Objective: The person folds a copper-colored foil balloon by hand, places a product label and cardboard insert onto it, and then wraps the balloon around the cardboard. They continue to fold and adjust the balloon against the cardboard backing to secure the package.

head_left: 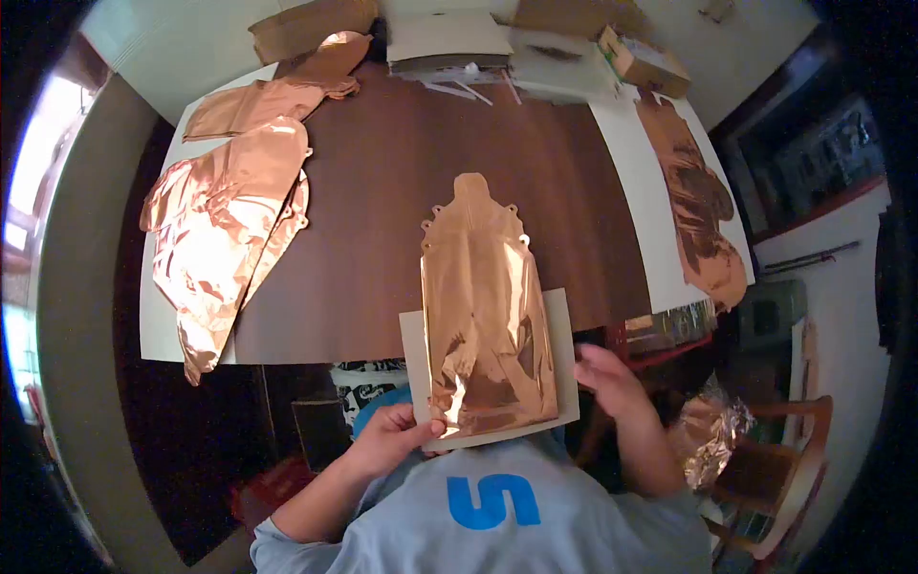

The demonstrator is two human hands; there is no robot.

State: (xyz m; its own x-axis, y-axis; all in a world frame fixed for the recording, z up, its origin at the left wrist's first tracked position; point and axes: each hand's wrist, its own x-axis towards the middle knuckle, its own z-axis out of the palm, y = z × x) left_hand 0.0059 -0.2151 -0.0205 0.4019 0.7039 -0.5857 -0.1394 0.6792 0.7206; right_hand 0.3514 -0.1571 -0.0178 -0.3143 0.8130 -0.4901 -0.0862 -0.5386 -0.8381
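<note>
A shiny copper-coloured foil piece [483,306] with a narrow rounded top and small side tabs lies over a pale board [413,354] near my body. The foil's lower part is creased. My left hand [397,435] pinches the lower left corner of the board and foil, thumb on top. Beside the board's right edge is my right hand [607,378], its fingers apart and slightly curled, with nothing visible in it.
Copper foil pieces [225,210] lie stacked at the table's left, and another foil strip [693,191] at the right. Boxes [449,38] and a small carton [645,62] stand at the back of the brown table [363,191]. Crumpled foil [712,430] rests by a wooden chair [798,469].
</note>
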